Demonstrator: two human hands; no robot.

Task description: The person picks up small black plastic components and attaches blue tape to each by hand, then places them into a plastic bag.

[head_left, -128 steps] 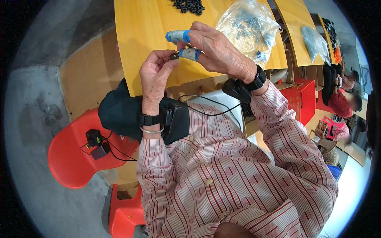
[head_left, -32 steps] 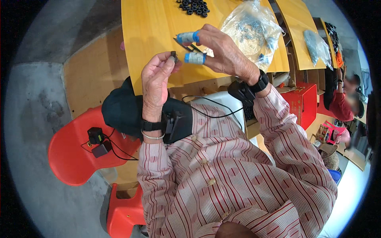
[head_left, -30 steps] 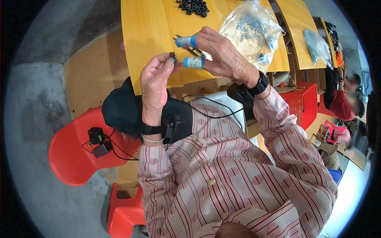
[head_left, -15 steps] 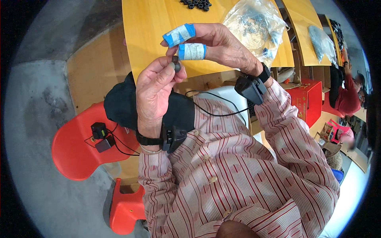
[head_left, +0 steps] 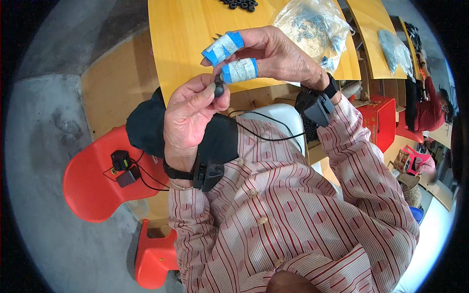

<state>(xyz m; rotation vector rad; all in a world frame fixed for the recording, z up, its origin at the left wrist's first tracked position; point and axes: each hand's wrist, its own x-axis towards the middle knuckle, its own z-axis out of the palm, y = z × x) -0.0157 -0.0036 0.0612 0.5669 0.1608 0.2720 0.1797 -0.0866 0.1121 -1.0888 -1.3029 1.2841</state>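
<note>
Near the table's front edge my two hands meet. My left hand (head_left: 188, 112) pinches a small dark part with a rounded, ball-like end (head_left: 219, 91) between thumb and fingertips. From the right, my right hand (head_left: 278, 56) reaches over, thumb and forefinger wrapped in blue and whitish tape. Its closed fingertips touch the top of the same part, and the taped thumb hides what lies between them. Beyond them on the yellow wooden table (head_left: 183, 29) lie several small black ring-like pieces (head_left: 240, 5). A clear plastic bag (head_left: 337, 41) holding many small bluish-grey pieces lies to the right.
A dark pointed object (head_left: 218, 36) lies partly behind my right hand. Cabled black devices (head_left: 128, 177) rest on a red chair (head_left: 93, 195) at left. A black cable (head_left: 273, 140) crosses my lap. On the right are a red box (head_left: 381, 122) and another person (head_left: 432, 110).
My right thumb has come down over the top of the small part. The part has tilted slightly and sits a little lower. A dark pointed object now shows behind the right hand.
</note>
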